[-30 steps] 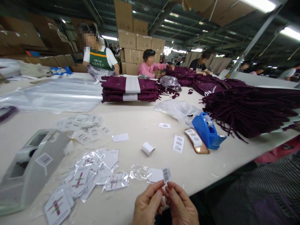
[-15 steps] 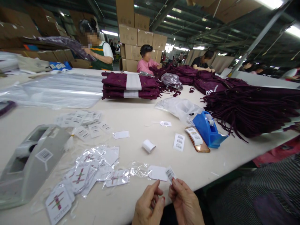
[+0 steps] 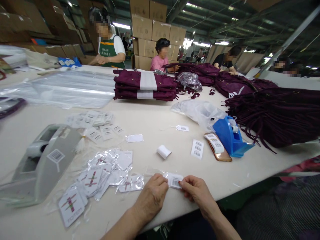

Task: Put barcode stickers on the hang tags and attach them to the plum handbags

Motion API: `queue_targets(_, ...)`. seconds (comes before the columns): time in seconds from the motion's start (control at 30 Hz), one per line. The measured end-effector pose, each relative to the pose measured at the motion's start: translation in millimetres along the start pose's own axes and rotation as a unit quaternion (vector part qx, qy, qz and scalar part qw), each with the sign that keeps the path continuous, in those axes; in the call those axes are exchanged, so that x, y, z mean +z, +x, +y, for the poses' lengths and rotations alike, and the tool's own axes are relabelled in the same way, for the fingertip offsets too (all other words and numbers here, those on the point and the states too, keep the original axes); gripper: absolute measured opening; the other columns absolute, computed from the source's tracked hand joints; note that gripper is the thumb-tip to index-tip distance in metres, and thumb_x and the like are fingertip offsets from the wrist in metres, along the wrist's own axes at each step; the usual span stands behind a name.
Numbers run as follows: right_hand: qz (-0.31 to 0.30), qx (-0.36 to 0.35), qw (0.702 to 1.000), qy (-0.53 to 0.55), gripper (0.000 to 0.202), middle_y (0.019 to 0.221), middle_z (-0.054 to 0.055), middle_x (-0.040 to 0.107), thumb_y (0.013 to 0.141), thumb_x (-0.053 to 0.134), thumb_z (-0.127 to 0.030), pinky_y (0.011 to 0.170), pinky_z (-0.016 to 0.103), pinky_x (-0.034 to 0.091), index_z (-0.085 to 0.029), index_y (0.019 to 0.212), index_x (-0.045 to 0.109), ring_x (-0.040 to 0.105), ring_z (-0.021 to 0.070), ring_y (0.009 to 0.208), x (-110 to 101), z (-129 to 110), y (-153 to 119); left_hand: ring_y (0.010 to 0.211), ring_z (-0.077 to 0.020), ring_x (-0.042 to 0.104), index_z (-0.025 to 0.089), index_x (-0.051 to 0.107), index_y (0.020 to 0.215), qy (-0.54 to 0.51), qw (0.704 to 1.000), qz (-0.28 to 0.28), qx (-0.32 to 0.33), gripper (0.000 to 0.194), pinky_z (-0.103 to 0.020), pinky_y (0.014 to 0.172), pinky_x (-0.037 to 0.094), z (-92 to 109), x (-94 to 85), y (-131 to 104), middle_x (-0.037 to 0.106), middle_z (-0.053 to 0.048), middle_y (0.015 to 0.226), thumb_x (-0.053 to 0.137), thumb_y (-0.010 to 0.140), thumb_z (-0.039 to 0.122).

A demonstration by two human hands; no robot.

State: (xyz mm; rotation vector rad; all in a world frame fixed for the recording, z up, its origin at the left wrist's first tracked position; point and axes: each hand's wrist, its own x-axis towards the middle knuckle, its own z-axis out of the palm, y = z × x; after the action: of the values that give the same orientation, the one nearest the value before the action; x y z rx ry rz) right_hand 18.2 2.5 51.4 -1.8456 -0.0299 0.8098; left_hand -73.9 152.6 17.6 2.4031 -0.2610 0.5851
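A white hang tag (image 3: 174,176) lies on the table at the front, with a small barcode sticker (image 3: 175,183) over its face. My left hand (image 3: 153,194) is closed, its bent fingertips at the tag's left end. At the right end, my right hand (image 3: 195,189) pinches the sticker's edge between thumb and forefinger, against the tag. To the left of my left hand is a loose heap of printed tags (image 3: 92,178) with clear strings. Beyond my hands are a curled piece of white paper (image 3: 164,152) and a barcode sticker sheet (image 3: 197,149).
A grey tape dispenser (image 3: 50,160) stands at left, a blue one (image 3: 228,136) at right beside a phone (image 3: 222,155). Dark purple bags (image 3: 162,81) are stacked behind, with more piled at right (image 3: 282,113). Clear plastic bags (image 3: 62,88) lie back left. Several people work across the table.
My left hand has moved forward onto the tag's left end, its fingers now closed. My right hand has brought the barcode sticker down onto the tag. The view has shifted slightly left.
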Motion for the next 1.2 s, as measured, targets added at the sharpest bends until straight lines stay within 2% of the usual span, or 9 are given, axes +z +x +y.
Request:
queue_targets(0.33,0.01,0.0,1.0,0.0,0.022,0.042,-0.005,0.052,0.058,0.061,-0.036,0.039,0.019,0.023,-0.017,0.053,0.052,0.039,0.0056,0.036,4.1,-3.9,2.0,0.082,-0.0178,0.049,0.015,0.056,0.08,-0.006,0.999,-0.031,-0.032,0.021,-0.032,0.074,0.048,2.5,-3.0,1.5,0.058,-0.007,0.083,0.037,0.085,0.006)
queue_targets(0.6,0.038,-0.016,0.999,0.009,0.022,0.041,-0.006,0.051,0.06,0.061,-0.035,0.038,0.018,0.023,-0.017,0.053,0.051,0.039,0.0053,0.034,7.9,3.0,5.0,0.084,-0.0184,0.048,0.015,0.056,0.096,0.018,0.998,-0.061,-0.022,0.02,-0.032,0.076,0.048,4.2,-3.3,2.8,0.057,-0.006,0.087,0.04,0.086,0.01)
queue_targets(0.7,0.038,-0.016,0.999,-0.016,0.02,0.042,-0.005,0.052,0.061,0.059,-0.033,0.039,0.019,0.025,-0.017,0.053,0.051,0.041,0.0068,0.035,9.3,5.5,7.0,0.084,-0.0195,0.048,0.014,0.056,0.099,0.041,0.996,-0.072,-0.016,0.021,-0.035,0.076,0.049,4.0,-2.6,2.4,0.056,-0.007,0.089,0.04,0.085,0.009)
queue_targets(0.8,0.06,-0.036,0.992,-0.103,0.017,0.042,-0.003,0.053,0.064,0.056,-0.029,0.042,0.022,0.029,-0.019,0.052,0.05,0.045,0.01,0.038,9.7,3.6,8.4,0.085,-0.021,0.047,0.013,0.056,0.099,0.063,0.994,-0.088,-0.016,0.023,-0.037,0.075,0.049,3.3,-1.6,1.9,0.056,-0.009,0.09,0.04,0.083,0.007)
queue_targets(0.9,0.121,-0.077,0.956,-0.255,0.019,0.044,-0.001,0.055,0.065,0.057,-0.024,0.048,0.025,0.032,-0.021,0.048,0.048,0.05,0.0141,0.046,7.5,-1.8,6.9,0.086,-0.0224,0.047,0.012,0.056,0.1,0.074,0.993,-0.091,-0.012,0.026,-0.039,0.075,0.048,3.0,-2.0,2.4,0.056,-0.01,0.092,0.041,0.08,0.005)
queue_targets(1.0,0.177,-0.106,0.911,-0.357,0.02,0.048,0.001,0.057,0.066,0.061,-0.029,0.049,0.027,0.032,-0.022,0.051,0.05,0.052,0.0172,0.049,6.4,-1.2,0.5,0.085,-0.0221,0.047,0.013,0.056,0.099,0.069,0.994,-0.084,-0.015,0.026,-0.039,0.074,0.049,4.2,-4.0,3.9,0.056,-0.009,0.091,0.041,0.08,0.005)
queue_targets(1.07,0.207,-0.186,0.882,-0.381,0.016,0.056,0.003,0.062,0.075,0.055,-0.031,0.051,0.029,0.037,-0.021,0.064,0.057,0.056,0.0185,0.054,9.1,6.5,-5.7,0.084,-0.0214,0.048,0.014,0.057,0.098,0.062,0.995,-0.078,-0.019,0.025,-0.038,0.074,0.048,5.5,-5.0,4.5,0.056,-0.008,0.09,0.04,0.081,0.006)
queue_targets(1.13,0.214,-0.33,0.822,-0.412,0.019,0.08,0.007,0.068,0.083,0.045,-0.026,0.068,0.032,0.043,-0.018,0.087,0.062,0.062,0.0206,0.075,14.1,19.1,-11.9,0.084,-0.0207,0.048,0.015,0.057,0.097,0.059,0.995,-0.076,-0.022,0.024,-0.037,0.075,0.048,6.6,-5.0,4.5,0.056,-0.008,0.089,0.039,0.083,0.008)
queue_targets(1.2,0.197,-0.452,0.734,-0.467,0.028,0.109,0.009,0.065,0.086,0.041,-0.021,0.09,0.038,0.035,-0.016,0.109,0.057,0.057,0.0231,0.102,18.9,32.5,-16.0,0.084,-0.0201,0.048,0.015,0.057,0.096,0.058,0.995,-0.081,-0.031,0.023,-0.037,0.076,0.048,6.8,-4.4,4.0,0.057,-0.007,0.09,0.04,0.084,0.008)
